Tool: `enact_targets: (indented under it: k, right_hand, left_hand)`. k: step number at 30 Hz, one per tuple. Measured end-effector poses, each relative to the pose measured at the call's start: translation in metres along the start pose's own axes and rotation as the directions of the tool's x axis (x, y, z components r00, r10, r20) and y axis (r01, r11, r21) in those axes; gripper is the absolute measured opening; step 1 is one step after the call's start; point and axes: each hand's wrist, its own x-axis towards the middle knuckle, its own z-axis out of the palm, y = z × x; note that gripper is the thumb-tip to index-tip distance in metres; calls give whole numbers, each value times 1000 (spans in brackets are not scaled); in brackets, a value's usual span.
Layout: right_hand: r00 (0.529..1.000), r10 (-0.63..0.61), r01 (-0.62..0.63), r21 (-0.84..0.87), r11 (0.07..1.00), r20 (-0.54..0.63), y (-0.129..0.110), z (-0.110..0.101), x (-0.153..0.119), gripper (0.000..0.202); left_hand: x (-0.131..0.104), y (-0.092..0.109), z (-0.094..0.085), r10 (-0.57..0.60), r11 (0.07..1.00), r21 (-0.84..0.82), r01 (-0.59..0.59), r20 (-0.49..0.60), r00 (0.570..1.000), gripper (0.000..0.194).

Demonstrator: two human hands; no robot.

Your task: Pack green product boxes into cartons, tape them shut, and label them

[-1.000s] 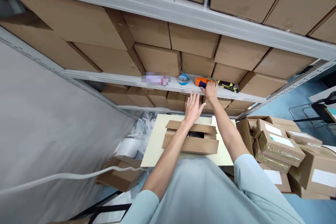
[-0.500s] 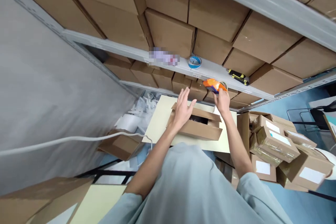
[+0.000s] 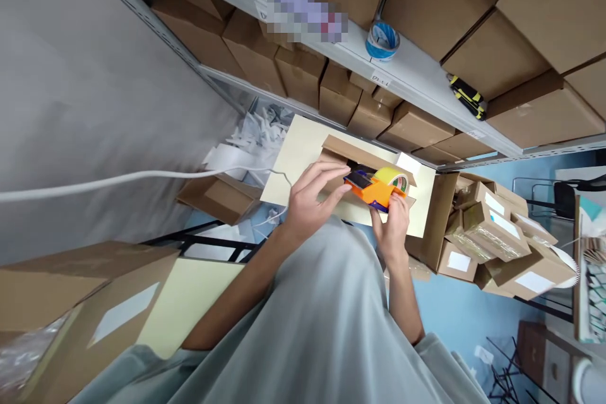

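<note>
My right hand (image 3: 392, 226) grips an orange and purple tape dispenser (image 3: 373, 193) by its rear end. A roll of yellowish tape (image 3: 389, 177) sits in the dispenser. At the dispenser's front end is my left hand (image 3: 310, 199), its fingers stretched out and the thumb apart; whether the fingertips touch the dispenser I cannot tell. Beneath both hands lies a cardboard box (image 3: 350, 150) with raised flaps, partly hidden by the hands and dispenser. A dark item shows inside it. The box rests on a pale yellow tabletop (image 3: 288, 154).
A shelf (image 3: 350, 55) full of cartons runs behind the table, with a blue tape roll (image 3: 381, 41) and black-yellow cutters (image 3: 468, 98) on it. Sealed parcels (image 3: 502, 233) fill a large carton at right. White packing scraps (image 3: 262, 139) lie at left, near a white cable (image 3: 142, 178).
My right hand has brought the tape dispenser down from near the shelf to over the box. My left hand has come to its front end. The view has tilted and shifted.
</note>
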Motion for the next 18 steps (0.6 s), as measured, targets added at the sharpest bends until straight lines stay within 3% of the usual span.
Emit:
enact_targets:
  k: [11, 18]
  right_hand:
    - [992, -124, 123, -74, 990, -15, -31, -12, 2, 16]
    - [982, -188, 183, -180, 967, -12, -49, -17, 4, 12]
  left_hand:
    - [-6, 3, -40, 114, 993, 22, -117, 110, 987, 14]
    - [-14, 12, -66, 142, 990, -8, -142, 44, 989, 19]
